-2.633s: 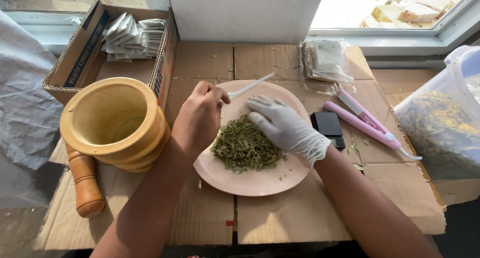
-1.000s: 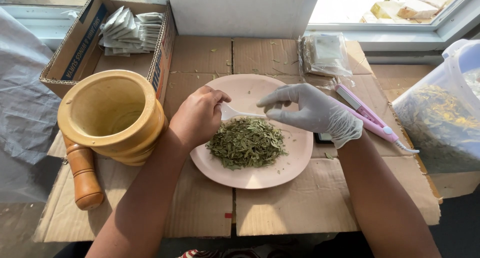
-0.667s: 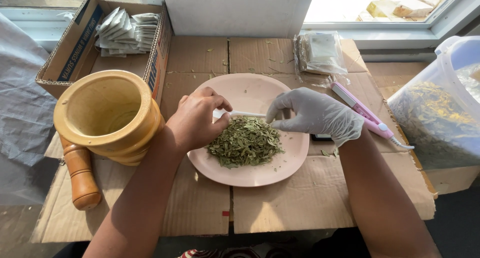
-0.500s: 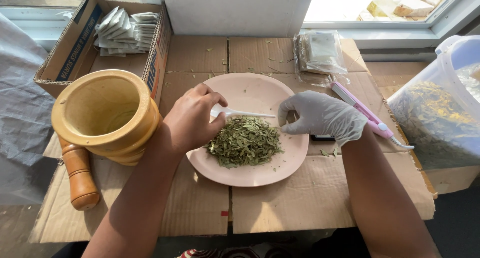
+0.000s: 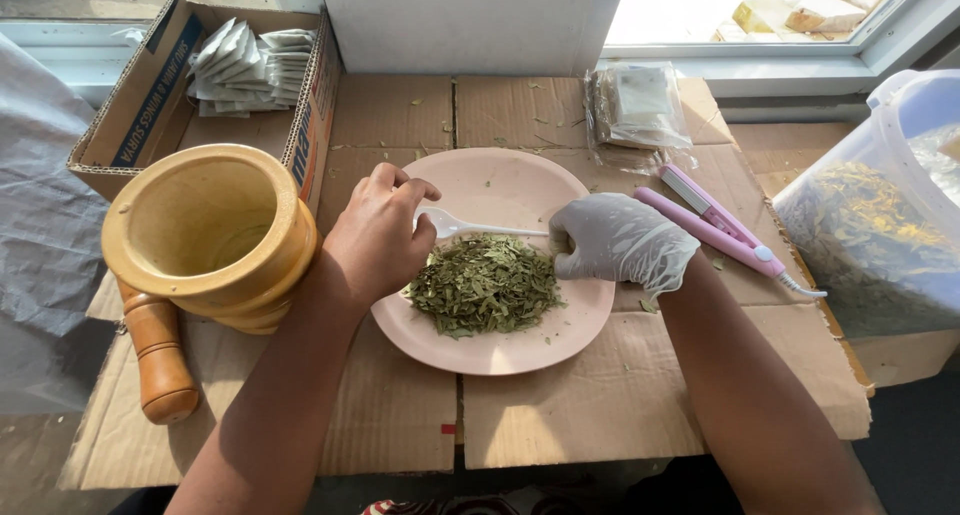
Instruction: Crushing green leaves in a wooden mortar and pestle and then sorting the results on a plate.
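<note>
My gloved right hand (image 5: 618,248) is closed around the handle end of a white plastic spoon (image 5: 470,225), whose bowl lies under the curled fingertips of my bare left hand (image 5: 378,243). Just below the spoon, between both hands, a heap of dried green leaves (image 5: 486,284) sits on the pink plate (image 5: 520,350). Left of my left hand stands a wooden mortar (image 5: 205,235), its pestle (image 5: 155,360) beside it. Right of my right hand lies a pink sealer tool (image 5: 715,220), and beyond that a plastic tub of leaves (image 5: 880,225).
</note>
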